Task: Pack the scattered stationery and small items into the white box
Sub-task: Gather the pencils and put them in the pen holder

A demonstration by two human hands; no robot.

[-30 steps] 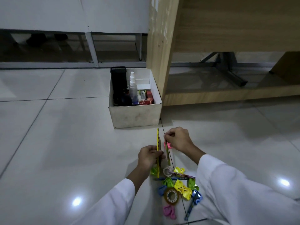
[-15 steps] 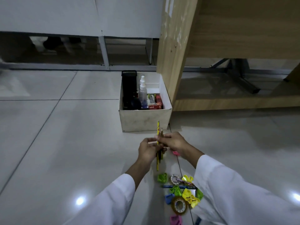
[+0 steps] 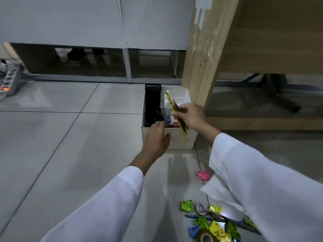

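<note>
Two or three pencils (image 3: 178,117) are pinched together in the right hand (image 3: 191,116), over the near right part of the white box (image 3: 174,142). Their long axis runs diagonally, upper ends away and left, lower ends toward the wrist. Best to tip them steeper, then release inside beside the spray bottle (image 3: 167,109). Left hand (image 3: 156,138) hovers empty with relaxed fingers at the box's front wall.
</note>
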